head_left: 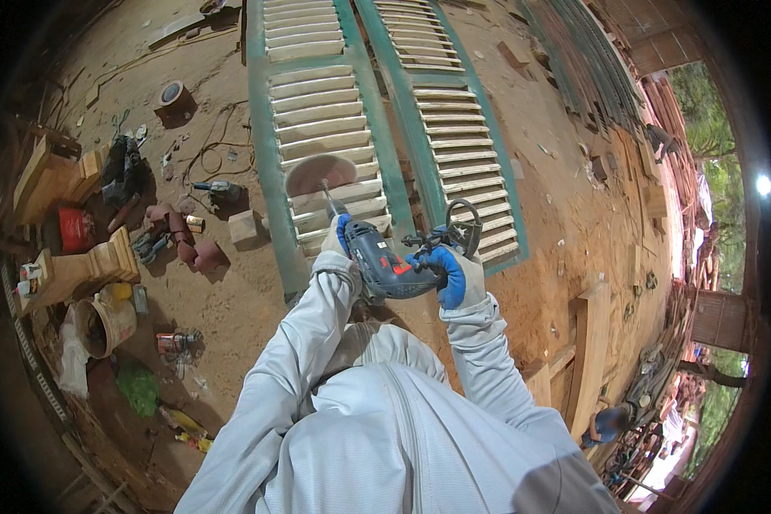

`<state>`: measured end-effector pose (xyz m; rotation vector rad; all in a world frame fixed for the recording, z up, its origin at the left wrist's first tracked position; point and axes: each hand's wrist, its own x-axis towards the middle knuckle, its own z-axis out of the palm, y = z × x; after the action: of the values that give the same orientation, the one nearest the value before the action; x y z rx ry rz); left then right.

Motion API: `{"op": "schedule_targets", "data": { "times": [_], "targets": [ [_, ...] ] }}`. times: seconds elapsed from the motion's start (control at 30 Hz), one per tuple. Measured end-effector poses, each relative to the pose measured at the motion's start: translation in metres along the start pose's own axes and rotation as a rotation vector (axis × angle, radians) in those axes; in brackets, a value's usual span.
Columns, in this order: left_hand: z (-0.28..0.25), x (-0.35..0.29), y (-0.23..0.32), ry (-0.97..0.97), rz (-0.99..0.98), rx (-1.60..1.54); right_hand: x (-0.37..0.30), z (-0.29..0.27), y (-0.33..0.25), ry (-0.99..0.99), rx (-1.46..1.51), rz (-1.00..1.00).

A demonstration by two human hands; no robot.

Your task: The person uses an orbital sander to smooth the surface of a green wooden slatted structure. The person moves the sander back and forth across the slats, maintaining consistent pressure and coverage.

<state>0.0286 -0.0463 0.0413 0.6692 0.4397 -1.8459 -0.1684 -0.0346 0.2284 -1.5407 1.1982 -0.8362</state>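
A dark blue corded-type power drill (385,264) lies across both my gloved hands. My left hand (337,238) is closed round its front end, just behind the chuck. My right hand (459,276) wraps the rear handle, with a looped black cable (464,224) beside it. From the drill's shaft a round reddish sanding disc (319,175), smeared as if spinning, sits over the pale slats of the left green louvered shutter (319,107). The slats under the disc are partly hidden. A second green louvered shutter (454,128) lies to its right, a narrow gap between them.
Left on the dirt floor are another power tool (220,190), rolls of reddish abrasive (199,253), a wooden block (245,227) and a white bucket (107,325). Timber planks (591,347) lie at right. A person (606,424) is at lower right.
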Motion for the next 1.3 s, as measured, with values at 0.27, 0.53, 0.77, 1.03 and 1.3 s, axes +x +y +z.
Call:
{"op": "schedule_targets", "data": {
  "times": [0.27,0.53,0.77,1.03,1.3],
  "targets": [
    [0.057,-0.032,0.023,0.129,0.021,0.110,-0.017,0.010,-0.005,0.108,0.200,0.101],
    [0.021,0.008,-0.016,-0.080,-0.051,0.031,-0.027,-0.002,-0.010,0.249,0.436,0.193],
    [-0.020,0.051,-0.033,0.014,-0.012,-0.004,-0.029,0.002,-0.005,0.316,0.567,0.252],
    [0.037,0.079,-0.026,0.010,0.027,0.167,-0.022,-0.020,0.009,0.341,0.530,0.172],
    [0.022,0.070,-0.023,-0.072,0.018,0.046,-0.027,-0.016,0.013,0.354,0.588,0.218]
  ]
}}
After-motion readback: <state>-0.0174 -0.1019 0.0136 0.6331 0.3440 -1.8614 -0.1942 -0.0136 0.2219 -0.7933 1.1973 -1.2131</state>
